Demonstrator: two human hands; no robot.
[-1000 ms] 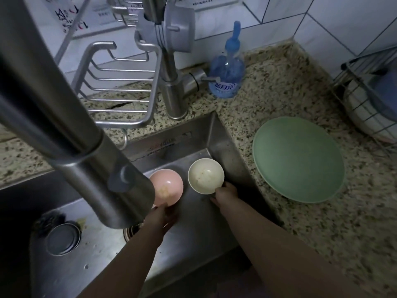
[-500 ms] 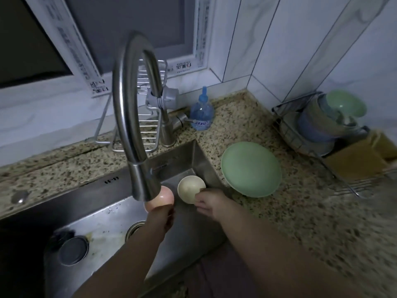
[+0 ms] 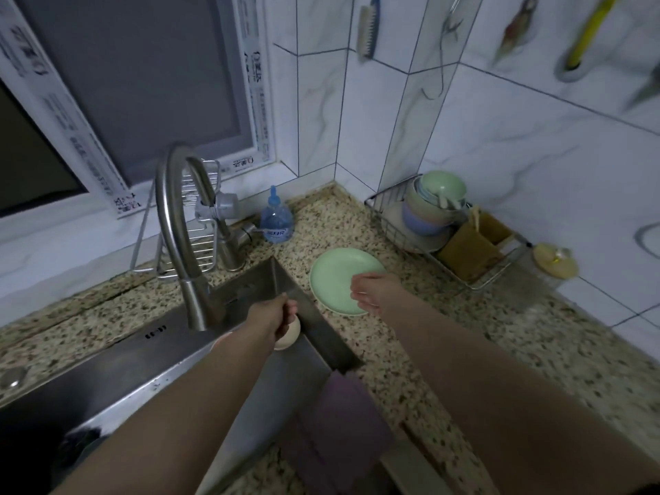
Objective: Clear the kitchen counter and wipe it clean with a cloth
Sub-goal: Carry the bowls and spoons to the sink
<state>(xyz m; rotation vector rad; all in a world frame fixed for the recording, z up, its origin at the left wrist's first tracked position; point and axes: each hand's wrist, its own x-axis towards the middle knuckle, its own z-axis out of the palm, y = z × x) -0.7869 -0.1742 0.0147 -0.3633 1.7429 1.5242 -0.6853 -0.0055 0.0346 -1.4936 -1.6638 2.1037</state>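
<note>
Left hand [image 3: 273, 314]: over the sink [image 3: 250, 280], fingers curled on cream bowl [image 3: 290, 334].
Right hand [image 3: 373, 292]: fingers spread above green plate [image 3: 339, 276] on worktop [image 3: 446, 334].

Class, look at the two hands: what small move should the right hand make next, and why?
Probably close the right hand on the green plate and lift it: the hand hovers open over its rim, and the plate sits on the counter to be cleared.

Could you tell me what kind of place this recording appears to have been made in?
Most likely a home kitchen: a steel sink with a tall curved faucet is set into a speckled stone counter, and a wire dish rack stacked with bowls stands against the tiled wall.
</note>
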